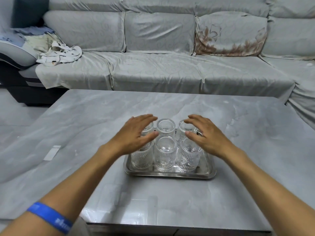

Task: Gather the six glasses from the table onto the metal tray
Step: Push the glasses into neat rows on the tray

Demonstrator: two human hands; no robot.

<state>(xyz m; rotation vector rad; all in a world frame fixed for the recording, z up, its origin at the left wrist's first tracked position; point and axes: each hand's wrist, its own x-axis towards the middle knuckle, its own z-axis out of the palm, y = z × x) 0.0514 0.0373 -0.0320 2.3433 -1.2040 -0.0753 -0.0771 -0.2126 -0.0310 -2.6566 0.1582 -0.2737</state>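
Several clear ribbed glasses stand upside down in two rows on the metal tray [170,174] in the middle of the grey table. The front middle glass [165,153] and the back middle glass [166,127] show fully. My left hand [136,133] hovers flat over the left pair of glasses [141,159], fingers spread, partly hiding them. Over the right pair [187,157] my right hand [202,135] is held the same way, palm down. Neither hand grips anything.
The marble-look table [85,125] reaches well beyond the tray on every side. A small white rectangle [52,152] lies at its left. Behind the table runs a grey covered sofa [158,65] with crumpled cloth [59,55] at its left end.
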